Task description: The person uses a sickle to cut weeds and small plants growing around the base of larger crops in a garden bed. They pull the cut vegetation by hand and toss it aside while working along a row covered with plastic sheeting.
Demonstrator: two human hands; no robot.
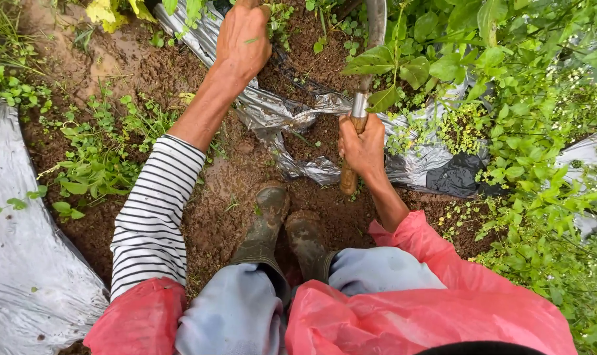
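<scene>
Wet brown soil (226, 204) lies under and around both hands, with silver plastic sheet (292, 118) crumpled between them and running away ahead; a second stretch of sheet (22, 263) lies well off to the left of the left hand, and leafy green plants (528, 131) crowd close on the right of the right hand. Two muddy boots (288, 230) stand just behind the hands. The tool (361, 98) is the thing in hand: its long axis runs almost straight away from the person, wooden handle nearest, a metal collar above it, and a grey blade rising ahead past the leaves. The right hand (363, 148) is closed tight around the handle, so it is the nearer hand by far. The left hand (242, 39) reaches further ahead and to the left, well apart from the tool, knuckles up over the sheet's edge; its fingers curl out of sight, so whether it grips anything I cannot tell.
</scene>
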